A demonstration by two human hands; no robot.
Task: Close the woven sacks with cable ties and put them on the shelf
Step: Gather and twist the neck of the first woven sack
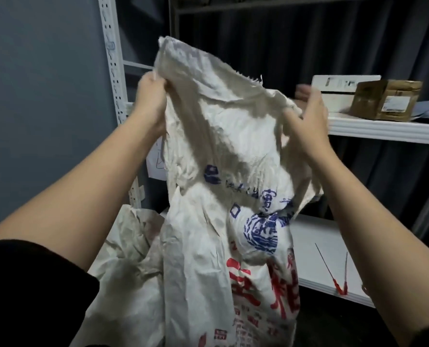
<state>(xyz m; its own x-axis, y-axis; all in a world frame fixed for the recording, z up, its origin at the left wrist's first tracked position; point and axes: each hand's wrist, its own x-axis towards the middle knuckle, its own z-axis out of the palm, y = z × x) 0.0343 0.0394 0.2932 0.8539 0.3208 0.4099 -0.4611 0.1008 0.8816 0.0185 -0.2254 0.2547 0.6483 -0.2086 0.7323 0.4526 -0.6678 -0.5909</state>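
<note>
A white woven sack (216, 156) with blue and red print hangs upright in front of me, its open top raised. My left hand (149, 101) grips the sack's upper left edge. My right hand (308, 116) holds the upper right edge, thumb against the cloth, its fingers blurred. A second crumpled white sack (128, 249) lies low on the left, behind the first. Red cable ties (333, 274) lie on the lower white shelf (306, 246) to the right.
The upper white shelf (383, 128) carries a brown cardboard box (386, 98) and a white box (338, 88). A perforated white shelf post (113, 61) stands at the left against a grey wall. Dark curtains hang behind.
</note>
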